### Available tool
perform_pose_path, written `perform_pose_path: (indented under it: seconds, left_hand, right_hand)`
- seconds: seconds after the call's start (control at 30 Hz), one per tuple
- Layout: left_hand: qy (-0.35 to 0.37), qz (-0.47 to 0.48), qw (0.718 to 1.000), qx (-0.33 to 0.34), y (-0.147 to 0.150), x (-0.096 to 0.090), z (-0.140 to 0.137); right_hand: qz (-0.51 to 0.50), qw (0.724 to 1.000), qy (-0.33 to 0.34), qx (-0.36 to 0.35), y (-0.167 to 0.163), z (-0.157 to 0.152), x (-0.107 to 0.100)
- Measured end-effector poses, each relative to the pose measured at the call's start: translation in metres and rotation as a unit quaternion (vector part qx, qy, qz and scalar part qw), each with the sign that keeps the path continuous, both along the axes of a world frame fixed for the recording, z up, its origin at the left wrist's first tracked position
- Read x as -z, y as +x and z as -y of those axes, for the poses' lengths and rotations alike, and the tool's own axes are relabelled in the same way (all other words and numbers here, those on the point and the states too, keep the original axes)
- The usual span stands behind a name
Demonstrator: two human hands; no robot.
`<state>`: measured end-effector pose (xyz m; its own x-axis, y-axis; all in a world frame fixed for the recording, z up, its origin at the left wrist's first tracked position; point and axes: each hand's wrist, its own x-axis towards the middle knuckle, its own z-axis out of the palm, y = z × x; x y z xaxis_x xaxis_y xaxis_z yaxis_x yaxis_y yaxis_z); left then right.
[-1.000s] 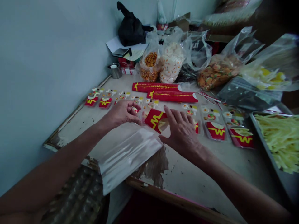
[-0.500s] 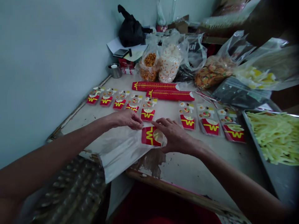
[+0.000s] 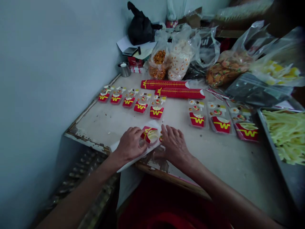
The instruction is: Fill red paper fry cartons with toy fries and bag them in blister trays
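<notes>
My left hand (image 3: 131,144) is curled around the left end of a small clear plastic pack (image 3: 150,135) near the table's front edge. A red card shaped like a fries carton, with a yellow W and pale pieces at its top, shows in the pack. My right hand (image 3: 176,143) grips the other end, its fingers bent over it and its thumb mostly hidden. White plastic film (image 3: 126,166) lies under and around the pack, passing below my left hand. Similar packs stand beyond: several in a row at left, one of them a pack (image 3: 156,112), and three at right.
Two long stacks of red cards, one a front stack (image 3: 181,93), lie mid-table. Behind stand clear bags of small pieces, including a white-filled bag (image 3: 178,60). A metal tray (image 3: 269,140) of pale strips sits at right. A metal cup (image 3: 124,70) is near the wall.
My left hand has moved from the film's upper edge down onto the pack's left end. The pack has turned slightly, and the film now lies lower and more bunched. The view has shifted a little.
</notes>
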<state>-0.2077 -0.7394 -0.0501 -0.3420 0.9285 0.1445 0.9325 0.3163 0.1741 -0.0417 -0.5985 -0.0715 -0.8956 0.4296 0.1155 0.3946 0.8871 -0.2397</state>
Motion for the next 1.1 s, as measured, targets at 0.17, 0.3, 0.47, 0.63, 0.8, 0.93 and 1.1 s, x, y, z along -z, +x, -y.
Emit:
perform_pose_path:
  seconds: [0.17, 0.3, 0.47, 0.63, 0.8, 0.93, 1.1]
  left_hand:
    - [-0.08, -0.052, 0.995, -0.04, 0.009, 0.005, -0.016]
    - [-0.116, -0.07, 0.99, -0.028, 0.005, 0.006, -0.029]
    - [-0.115, -0.071, 0.987, -0.081, 0.01, -0.003, -0.04]
    - [0.042, -0.025, 0.996, -0.074, 0.024, -0.016, -0.036]
    - [0.098, 0.12, 0.968, -0.198, 0.012, -0.023, -0.023]
    - [0.108, 0.101, 0.98, -0.132, 0.031, -0.021, -0.025]
    - [0.135, 0.127, 0.97, -0.159, 0.049, -0.019, -0.026]
  right_hand:
    - [0.007, 0.997, -0.02, 0.071, 0.028, 0.009, 0.009]
    - [-0.058, 0.992, -0.051, 0.102, 0.028, 0.017, 0.028]
    - [-0.079, 0.989, -0.071, 0.099, 0.028, 0.018, 0.024]
    - [-0.091, 0.993, -0.038, 0.06, 0.025, 0.014, -0.01]
    - [-0.112, 0.992, -0.055, 0.014, 0.029, 0.01, -0.021]
    - [-0.111, 0.99, -0.082, 0.015, 0.02, 0.018, -0.015]
    - [-0.158, 0.973, -0.168, 0.023, 0.004, 0.023, -0.003]
